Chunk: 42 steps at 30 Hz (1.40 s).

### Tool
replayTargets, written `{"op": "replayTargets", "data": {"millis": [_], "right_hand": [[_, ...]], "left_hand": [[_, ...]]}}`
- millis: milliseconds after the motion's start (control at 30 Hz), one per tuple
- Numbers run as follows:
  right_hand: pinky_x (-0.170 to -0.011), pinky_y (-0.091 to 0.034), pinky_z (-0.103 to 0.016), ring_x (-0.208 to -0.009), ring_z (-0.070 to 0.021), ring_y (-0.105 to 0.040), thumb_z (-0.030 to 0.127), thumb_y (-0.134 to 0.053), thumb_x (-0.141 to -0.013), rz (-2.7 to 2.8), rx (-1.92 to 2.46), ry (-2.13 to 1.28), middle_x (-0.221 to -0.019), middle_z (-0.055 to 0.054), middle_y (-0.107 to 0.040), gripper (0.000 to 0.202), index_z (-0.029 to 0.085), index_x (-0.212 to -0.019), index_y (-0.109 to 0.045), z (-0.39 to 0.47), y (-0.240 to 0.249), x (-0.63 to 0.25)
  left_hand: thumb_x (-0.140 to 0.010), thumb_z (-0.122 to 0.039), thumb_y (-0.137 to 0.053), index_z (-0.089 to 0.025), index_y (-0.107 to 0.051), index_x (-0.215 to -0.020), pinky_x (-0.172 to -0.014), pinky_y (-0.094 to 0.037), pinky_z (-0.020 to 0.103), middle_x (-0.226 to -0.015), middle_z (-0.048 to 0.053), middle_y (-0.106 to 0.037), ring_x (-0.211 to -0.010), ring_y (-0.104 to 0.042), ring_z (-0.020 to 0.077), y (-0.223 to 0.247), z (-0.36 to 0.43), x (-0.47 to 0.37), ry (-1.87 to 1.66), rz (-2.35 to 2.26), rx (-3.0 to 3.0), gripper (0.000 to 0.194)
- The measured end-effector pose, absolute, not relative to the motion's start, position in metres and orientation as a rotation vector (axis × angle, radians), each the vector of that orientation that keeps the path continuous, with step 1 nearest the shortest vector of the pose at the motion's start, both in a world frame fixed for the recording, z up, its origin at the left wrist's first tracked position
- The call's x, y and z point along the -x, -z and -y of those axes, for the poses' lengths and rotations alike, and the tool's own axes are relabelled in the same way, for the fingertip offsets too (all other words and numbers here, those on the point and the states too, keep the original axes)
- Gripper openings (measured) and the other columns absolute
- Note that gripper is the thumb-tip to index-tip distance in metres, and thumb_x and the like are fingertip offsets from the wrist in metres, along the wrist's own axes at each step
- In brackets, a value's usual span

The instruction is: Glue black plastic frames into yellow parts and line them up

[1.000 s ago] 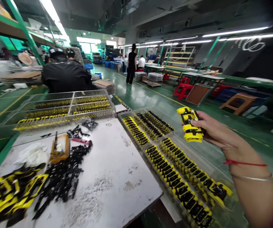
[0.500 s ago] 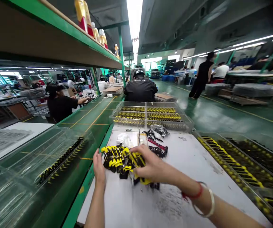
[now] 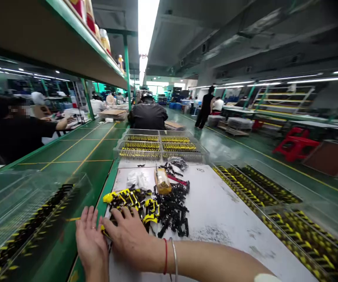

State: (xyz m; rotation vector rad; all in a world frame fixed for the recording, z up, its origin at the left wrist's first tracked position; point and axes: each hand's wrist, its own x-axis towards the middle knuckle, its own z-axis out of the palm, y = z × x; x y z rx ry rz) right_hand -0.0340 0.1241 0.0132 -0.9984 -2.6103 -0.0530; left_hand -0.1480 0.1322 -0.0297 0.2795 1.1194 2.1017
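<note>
open tabletop (image 3: 206, 192), black parts (image 3: 175, 207) left, tray (image 3: 262, 216) right

Clear trays (image 3: 10, 190), yellow pieces (image 3: 150, 218): glossy plastic; tabletop (image 3: 206, 199): matt, smudged; bangle (image 3: 174, 256): shiny metal; floor (image 3: 213, 147): glossy.

Yellow-black parts (image 3: 128, 198) — partly hidden.

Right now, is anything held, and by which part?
Left hand: nothing, palm open. Right hand: fingers at the yellow-black parts; can't tell if one's gripped, or where.
</note>
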Motion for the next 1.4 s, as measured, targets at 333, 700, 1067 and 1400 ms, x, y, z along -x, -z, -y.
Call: {"op": "replayTargets", "data": {"millis": [333,700,1067,1400], "right_hand": [[-0.094,-0.043,-0.04,-0.114,-0.0247,-0.049,0.03,-0.059,-0.083,2.527,0.757,-0.161,-0.127,-0.012,-0.053,0.042,0.018,-0.122,-0.051,-0.131,-0.061,-0.032],[-0.098,-0.041,-0.046,-0.123,-0.0277,-0.041,0.003,-0.056,-0.077,2.567,0.838,0.093,-0.131,-0.006,-0.052,0.044,0.031,-0.11,-0.064,-0.125,-0.01,-0.126],[-0.093,-0.044,-0.039,-0.109,-0.0225,-0.056,0.028,-0.05,-0.091,2.237,0.751,-0.363,-0.112,-0.006,-0.065,0.018,0.027,-0.096,-0.068,-0.127,-0.009,-0.114],[-0.056,-0.049,-0.024,-0.068,-0.0145,-0.06,0.055,-0.055,-0.083,1.16,1.057,-1.578,-0.079,0.0,-0.063,0.044,0.026,-0.115,-0.053,-0.123,-0.03,-0.158]], "left_hand": [[-0.086,-0.053,-0.046,-0.017,-0.054,-0.126,-0.108,-0.033,0.04,-0.132,0.01,-0.054,-0.124,-0.048,0.026,0.054,-0.151,0.14,-1.86,-1.499,-0.796,0.054],[-0.082,-0.045,-0.053,-0.019,-0.061,-0.112,-0.097,-0.043,0.038,-0.112,0.009,-0.065,-0.107,-0.059,0.0235,0.057,-0.153,0.142,-2.026,-1.789,-0.658,0.04],[-0.081,-0.038,-0.05,-0.018,-0.064,-0.094,-0.084,-0.049,0.037,-0.095,0.008,-0.068,-0.089,-0.064,0.0232,0.049,-0.145,0.139,-2.043,-2.015,-0.681,0.028],[-0.073,-0.033,-0.054,-0.02,-0.065,-0.087,-0.076,-0.049,0.039,-0.074,0.004,-0.069,-0.073,-0.065,0.0243,0.056,-0.137,0.154,-1.89,-2.182,-0.698,0.021]]}}
